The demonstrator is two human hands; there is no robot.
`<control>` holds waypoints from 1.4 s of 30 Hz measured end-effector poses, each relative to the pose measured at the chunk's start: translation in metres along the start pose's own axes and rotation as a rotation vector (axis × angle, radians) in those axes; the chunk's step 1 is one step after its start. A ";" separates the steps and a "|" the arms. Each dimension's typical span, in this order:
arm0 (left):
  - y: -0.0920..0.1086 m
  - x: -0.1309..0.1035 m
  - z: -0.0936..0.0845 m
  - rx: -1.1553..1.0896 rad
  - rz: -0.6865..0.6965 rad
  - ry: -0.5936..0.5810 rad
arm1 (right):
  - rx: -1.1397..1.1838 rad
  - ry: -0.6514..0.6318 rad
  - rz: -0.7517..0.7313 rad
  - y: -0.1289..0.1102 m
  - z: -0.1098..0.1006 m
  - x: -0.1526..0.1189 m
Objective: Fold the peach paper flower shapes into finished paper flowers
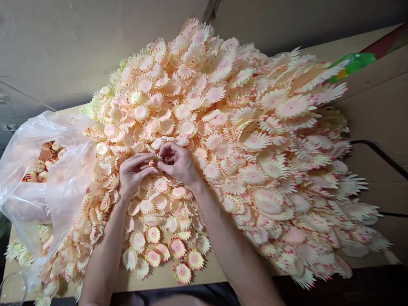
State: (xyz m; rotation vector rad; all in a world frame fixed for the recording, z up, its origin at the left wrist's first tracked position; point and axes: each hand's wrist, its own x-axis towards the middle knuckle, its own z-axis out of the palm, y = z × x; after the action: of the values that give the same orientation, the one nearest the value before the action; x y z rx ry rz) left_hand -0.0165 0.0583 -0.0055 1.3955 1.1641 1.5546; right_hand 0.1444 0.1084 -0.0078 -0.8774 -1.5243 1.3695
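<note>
My left hand (134, 171) is closed, its thumb and fingertips pinching a small yellow and red flower piece (151, 163). From the right, my right hand (178, 163) meets it with curled fingers, and its thumb tip reaches the same piece. Both hands hover over a large heap of artificial flower petal layers (251, 174), pale cream and pink with red-tipped, fringed edges. Between my forearms lie several loose petal discs (182, 273), some face up with pink centres.
At the left stands a clear plastic bag (72, 182) with several compact yellow-red flower pieces (47, 159) inside. A green packet (353, 63) pokes out behind the heap at the right. Black cable-like bars (382, 157) extend from the right edge. The wooden table (156, 282) shows along its front edge.
</note>
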 end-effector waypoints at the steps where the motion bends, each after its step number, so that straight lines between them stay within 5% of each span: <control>1: 0.001 0.000 0.000 0.026 0.008 -0.001 | -0.012 0.018 -0.003 0.001 0.001 0.000; 6: 0.001 0.000 0.002 0.120 -0.012 0.029 | -0.053 0.123 -0.036 -0.003 0.009 -0.001; 17: -0.002 -0.005 0.008 -0.075 -0.231 0.196 | -0.016 0.217 -0.062 -0.010 0.009 -0.004; 26: -0.002 -0.003 0.013 -0.043 -0.191 0.231 | -0.273 0.412 -0.219 -0.001 0.022 -0.007; 31: -0.002 -0.001 0.005 -0.107 -0.173 0.349 | -0.202 0.587 -0.254 0.000 0.009 -0.001; 42: -0.001 -0.001 0.008 -0.168 -0.178 0.047 | -0.093 0.332 -0.287 -0.007 -0.001 0.001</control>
State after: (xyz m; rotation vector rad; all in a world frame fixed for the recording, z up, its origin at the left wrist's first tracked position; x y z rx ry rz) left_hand -0.0084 0.0586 -0.0064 1.1209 1.1256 1.5277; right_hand 0.1452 0.1085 -0.0009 -0.8562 -1.3990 0.9029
